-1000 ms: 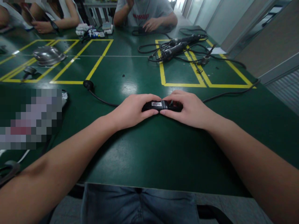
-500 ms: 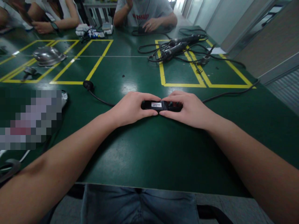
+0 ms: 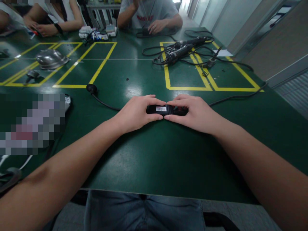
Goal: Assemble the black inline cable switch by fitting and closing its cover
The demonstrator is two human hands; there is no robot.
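Observation:
A slim black device with a white printed label [image 3: 161,109] lies level in front of me, held between both hands. My left hand [image 3: 134,114] is closed round its left end, fingers along the far side and thumb along the near side. The right end is gripped the same way by my right hand [image 3: 197,112]. My fingertips nearly meet beside the label. Both ends of the device are partly hidden by my palms. From behind my left hand a black cord [image 3: 106,104] runs to a round black plug [image 3: 91,88]. Another black cord [image 3: 235,96] extends right from behind my right hand.
Black corded wand-like tools [image 3: 180,51] lie tangled at the back right, over yellow tape. A shiny metal bowl-like piece [image 3: 50,59] and a small metal part [image 3: 31,75] sit left. A blurred-out item [image 3: 36,125] is near my left arm. Co-workers sit across the table.
My hands keep the same grip on the black device, almost in place. A co-worker's hands at the far left have shifted. The whole view has moved very slightly.

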